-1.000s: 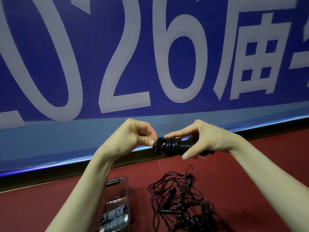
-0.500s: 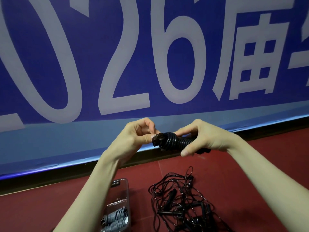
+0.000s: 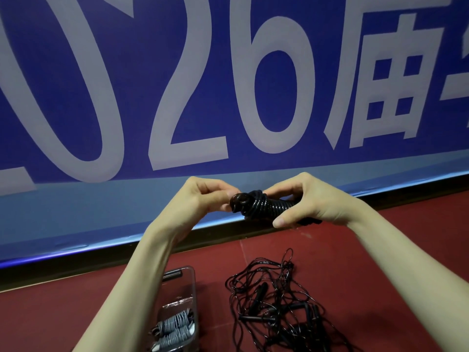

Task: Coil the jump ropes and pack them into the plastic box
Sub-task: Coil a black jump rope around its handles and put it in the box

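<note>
I hold a black jump rope (image 3: 264,205) wound tightly around its handles, raised in front of the blue banner. My right hand (image 3: 307,199) wraps the coiled bundle from the right. My left hand (image 3: 205,196) pinches its left end with fingertips. Below on the red floor lies a tangled pile of black jump ropes (image 3: 284,306) with loose handles. A clear plastic box (image 3: 189,288) stands left of the pile, partly hidden by my left forearm, with coiled grey ropes (image 3: 175,329) inside.
A blue banner with large pale characters (image 3: 228,97) fills the background, ending in a dark baseboard (image 3: 76,260) at the floor. Red floor (image 3: 380,250) extends to the right of the pile and left of the box.
Both hands have risen slightly with the coiled rope. My left fingers have shifted their pinch at the bundle's left end.
</note>
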`<act>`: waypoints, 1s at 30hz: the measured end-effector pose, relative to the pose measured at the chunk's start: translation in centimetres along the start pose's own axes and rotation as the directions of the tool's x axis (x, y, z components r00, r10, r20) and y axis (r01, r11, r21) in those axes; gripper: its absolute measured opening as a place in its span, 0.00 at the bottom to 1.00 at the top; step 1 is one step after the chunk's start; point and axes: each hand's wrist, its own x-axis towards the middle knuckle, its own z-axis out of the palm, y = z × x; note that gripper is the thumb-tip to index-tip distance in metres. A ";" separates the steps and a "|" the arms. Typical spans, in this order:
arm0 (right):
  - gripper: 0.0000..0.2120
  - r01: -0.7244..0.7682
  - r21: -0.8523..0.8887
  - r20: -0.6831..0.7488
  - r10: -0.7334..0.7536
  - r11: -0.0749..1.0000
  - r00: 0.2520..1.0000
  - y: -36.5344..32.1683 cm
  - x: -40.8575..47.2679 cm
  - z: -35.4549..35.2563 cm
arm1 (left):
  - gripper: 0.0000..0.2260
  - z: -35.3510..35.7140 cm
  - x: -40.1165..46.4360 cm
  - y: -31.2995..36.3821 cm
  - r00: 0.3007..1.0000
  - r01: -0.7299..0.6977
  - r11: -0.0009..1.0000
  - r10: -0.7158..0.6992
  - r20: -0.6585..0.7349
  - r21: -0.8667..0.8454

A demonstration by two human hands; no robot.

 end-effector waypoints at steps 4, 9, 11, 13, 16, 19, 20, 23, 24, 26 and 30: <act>0.24 0.024 0.077 -0.039 -0.022 0.997 0.999 0.3 0.4 -0.1 | 0.09 -0.1 -0.5 0.8 0.999 -0.036 0.996 0.036 0.006 0.084; 0.34 0.073 0.084 -0.017 -0.072 0.994 0.997 0.6 0.0 -0.1 | 0.11 0.9 -0.3 0.9 0.994 -0.066 0.993 0.074 -0.075 0.102; 0.32 0.085 0.122 0.012 -0.087 0.989 0.996 0.7 0.1 -0.1 | 0.09 1.0 -0.1 0.6 0.990 -0.091 0.995 0.096 -0.101 0.050; 0.28 0.089 0.147 0.030 -0.094 0.985 0.995 1.0 0.3 -0.2 | 0.10 1.2 0.3 0.2 0.985 -0.114 0.993 0.115 -0.130 0.019; 0.26 0.064 0.178 0.032 -0.070 0.982 0.997 1.4 0.4 -0.3 | 0.09 1.8 0.4 -0.4 0.980 -0.137 0.991 0.137 -0.144 0.009; 0.26 0.045 0.211 0.009 -0.048 0.976 0.999 1.8 0.4 -0.4 | 0.07 2.2 0.1 -0.3 0.983 -0.150 0.988 0.154 -0.100 0.045; 0.26 0.037 0.205 -0.004 -0.037 0.978 0.999 1.9 0.4 -0.5 | 0.07 2.3 0.1 -0.2 0.986 -0.140 0.988 0.145 -0.078 0.071; 0.25 0.017 0.182 -0.024 -0.012 0.983 1.000 2.3 0.7 -0.4 | 0.05 2.5 0.6 -0.4 0.988 -0.098 0.964 0.124 -0.092 0.246; 0.25 0.005 0.177 -0.028 0.000 0.984 1.000 2.5 0.8 -0.3 | 0.04 2.6 1.0 -0.7 0.979 -0.093 0.947 0.143 -0.146 0.307; 0.25 -0.027 0.183 -0.029 0.033 0.983 0.999 2.8 1.1 0.1 | 0.05 2.9 1.6 -1.4 0.937 -0.103 0.911 0.223 -0.268 0.399; 0.26 -0.040 0.213 -0.009 0.043 0.976 0.999 3.1 1.4 0.4 | 0.10 4.0 1.9 -2.0 0.885 -0.103 0.898 0.279 -0.374 0.427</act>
